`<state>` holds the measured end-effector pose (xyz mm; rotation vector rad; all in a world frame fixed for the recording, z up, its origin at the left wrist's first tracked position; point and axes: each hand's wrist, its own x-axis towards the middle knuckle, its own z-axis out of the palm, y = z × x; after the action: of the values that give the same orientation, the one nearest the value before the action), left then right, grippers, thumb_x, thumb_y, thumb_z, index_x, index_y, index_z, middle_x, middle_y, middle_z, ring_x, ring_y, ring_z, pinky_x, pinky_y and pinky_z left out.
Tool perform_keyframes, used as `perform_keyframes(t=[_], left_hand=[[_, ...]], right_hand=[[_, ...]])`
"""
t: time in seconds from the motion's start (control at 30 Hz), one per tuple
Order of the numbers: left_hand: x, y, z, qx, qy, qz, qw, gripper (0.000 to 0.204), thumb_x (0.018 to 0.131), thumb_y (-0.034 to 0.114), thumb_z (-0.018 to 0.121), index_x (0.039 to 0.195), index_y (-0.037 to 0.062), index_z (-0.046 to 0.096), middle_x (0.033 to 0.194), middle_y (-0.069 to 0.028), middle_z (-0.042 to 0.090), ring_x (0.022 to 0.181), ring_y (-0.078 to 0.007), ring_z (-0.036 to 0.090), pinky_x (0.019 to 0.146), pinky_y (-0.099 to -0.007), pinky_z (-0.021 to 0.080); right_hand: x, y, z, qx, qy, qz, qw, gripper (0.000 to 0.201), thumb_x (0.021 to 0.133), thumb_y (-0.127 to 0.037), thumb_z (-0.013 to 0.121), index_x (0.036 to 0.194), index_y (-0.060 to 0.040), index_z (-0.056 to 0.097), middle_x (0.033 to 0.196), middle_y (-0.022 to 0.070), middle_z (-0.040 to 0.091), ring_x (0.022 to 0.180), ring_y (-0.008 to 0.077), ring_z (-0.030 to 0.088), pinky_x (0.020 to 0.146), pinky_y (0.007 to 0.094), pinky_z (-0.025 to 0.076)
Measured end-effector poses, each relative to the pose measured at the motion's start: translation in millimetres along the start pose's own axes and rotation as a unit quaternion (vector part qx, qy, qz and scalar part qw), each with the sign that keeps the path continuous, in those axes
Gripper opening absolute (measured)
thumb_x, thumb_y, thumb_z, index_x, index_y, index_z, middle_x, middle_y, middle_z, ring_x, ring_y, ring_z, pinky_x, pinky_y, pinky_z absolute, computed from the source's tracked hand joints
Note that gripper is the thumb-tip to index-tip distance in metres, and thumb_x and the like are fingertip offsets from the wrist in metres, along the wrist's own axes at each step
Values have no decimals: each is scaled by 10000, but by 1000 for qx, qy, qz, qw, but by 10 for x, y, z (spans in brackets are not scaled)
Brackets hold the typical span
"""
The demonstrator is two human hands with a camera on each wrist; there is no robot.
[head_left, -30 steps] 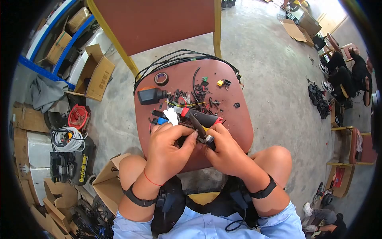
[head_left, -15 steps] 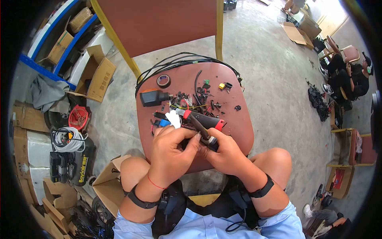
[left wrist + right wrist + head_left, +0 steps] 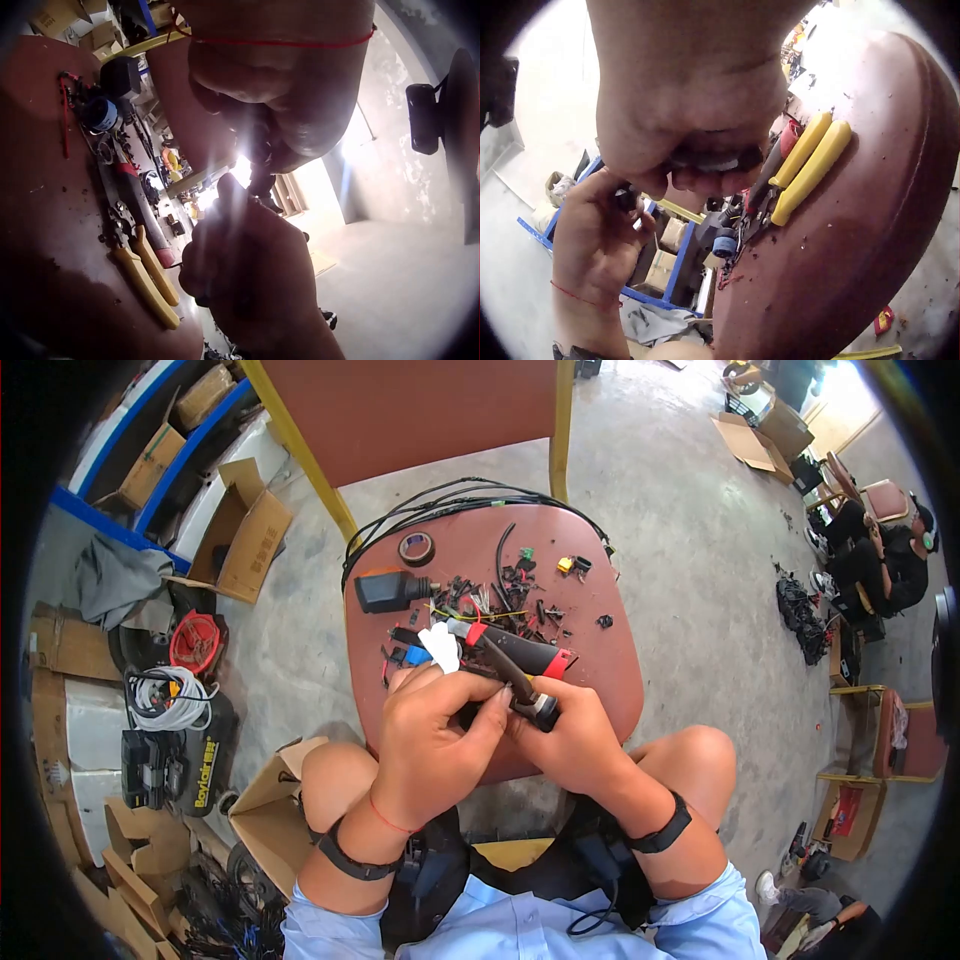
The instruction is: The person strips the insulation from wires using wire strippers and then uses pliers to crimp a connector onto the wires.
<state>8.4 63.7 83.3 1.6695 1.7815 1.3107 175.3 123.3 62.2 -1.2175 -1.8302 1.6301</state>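
Both hands meet over the near edge of the red-brown seat (image 3: 610, 670). The left hand (image 3: 432, 732) pinches a small dark piece (image 3: 626, 198) between thumb and fingers. Curled round a dark tool (image 3: 512, 668) with a black end, the right hand (image 3: 580, 738) touches or nearly touches the left fingertips. In the right wrist view its fingers wrap a dark handle (image 3: 712, 160). Just beyond lie a black-and-red tool (image 3: 530, 652), a white piece (image 3: 441, 646) and a blue item (image 3: 417, 655). Yellow-handled pliers (image 3: 147, 285) rest on the seat, mostly hidden in the head view.
Dark scraps (image 3: 515, 595), a tape roll (image 3: 416, 548), a black bottle-shaped item (image 3: 385, 592) and a yellow connector (image 3: 566, 565) lie on the seat. Black cable (image 3: 440, 490) loops round its back edge. An open carton (image 3: 250, 550) stands left; a seated person (image 3: 905, 560) is far right.
Both hands stay together over the seat. The dark tool's black end has shifted slightly right and up in the right hand, and the head view has moved a little.
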Motion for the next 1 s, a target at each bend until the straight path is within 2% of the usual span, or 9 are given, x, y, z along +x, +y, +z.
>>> perform_keyframes(t=[0.3, 0.4, 0.5, 0.6, 0.63, 0.73, 0.77, 0.83, 1.0], left_hand=[[21, -20, -29, -5, -12, -29, 1000, 48, 834, 104, 773, 847, 67, 745, 707, -61, 664, 643, -241, 578, 711, -376, 394], [23, -21, 13, 13, -7, -48, 999, 51, 837, 109, 773, 841, 65, 748, 717, -65, 674, 655, -242, 593, 726, -378, 407], [20, -17, 33, 28, 7, -52, 998, 46, 843, 98, 765, 840, 54, 750, 739, -75, 693, 683, -243, 626, 729, -376, 438], [51, 3, -22, -32, -16, -110, 993, 45, 849, 79, 751, 838, 36, 749, 767, -93, 714, 698, -250, 657, 699, -374, 475], [59, 9, -27, -66, -29, -141, 987, 46, 851, 73, 746, 837, 29, 748, 775, -99, 722, 700, -254, 666, 685, -373, 486], [42, -69, 24, -146, -45, -200, 968, 60, 861, 72, 749, 857, 12, 750, 786, -117, 732, 690, -242, 679, 648, -359, 502], [42, -51, 16, -100, -38, -164, 981, 69, 865, 78, 752, 862, 9, 751, 783, -119, 732, 688, -233, 679, 654, -354, 503], [52, -12, 4, -9, -29, -90, 995, 87, 873, 90, 759, 873, 3, 754, 777, -122, 732, 684, -215, 681, 665, -342, 504], [13, -45, 14, -69, -34, -120, 990, 99, 876, 98, 765, 852, 4, 746, 778, -111, 732, 686, -195, 671, 655, -324, 498]], right_hand=[[82, 105, 1, 95, -67, 3, 993, 246, 934, -233, 764, 966, 1, 696, 753, 61, 651, 731, 116, 570, 676, 335, 494], [116, 173, 13, -284, 84, -89, 951, 258, 949, -262, 763, 1005, -15, 715, 762, 30, 657, 749, 95, 541, 685, 319, 483], [148, 163, 47, -234, 85, -64, 966, 230, 925, -241, 763, 983, -27, 702, 798, 89, 712, 702, 166, 633, 669, 371, 515], [136, 59, -99, 107, -115, 53, 986, 209, 886, -210, 758, 926, -25, 670, 805, 200, 717, 719, 341, 705, 645, 438, 526], [132, 89, -108, 98, -114, 51, 987, 199, 875, -191, 743, 900, -17, 652, 783, 261, 681, 772, 441, 690, 641, 478, 521], [109, 72, -27, -176, 63, -44, 981, 217, 899, -212, 742, 940, -9, 678, 736, 246, 674, 747, 420, 704, 651, 452, 515], [110, 110, -34, -68, 7, 3, 998, 216, 895, -206, 735, 962, -8, 683, 766, 260, 675, 768, 436, 699, 665, 463, 524], [89, 78, -23, -107, 24, 1, 994, 225, 910, -217, 731, 957, -3, 682, 753, 218, 697, 734, 398, 708, 660, 449, 525], [73, 66, -148, 84, -129, 47, 987, 275, 954, -270, 732, 927, -3, 675, 749, 64, 693, 635, 221, 662, 610, 367, 499]])
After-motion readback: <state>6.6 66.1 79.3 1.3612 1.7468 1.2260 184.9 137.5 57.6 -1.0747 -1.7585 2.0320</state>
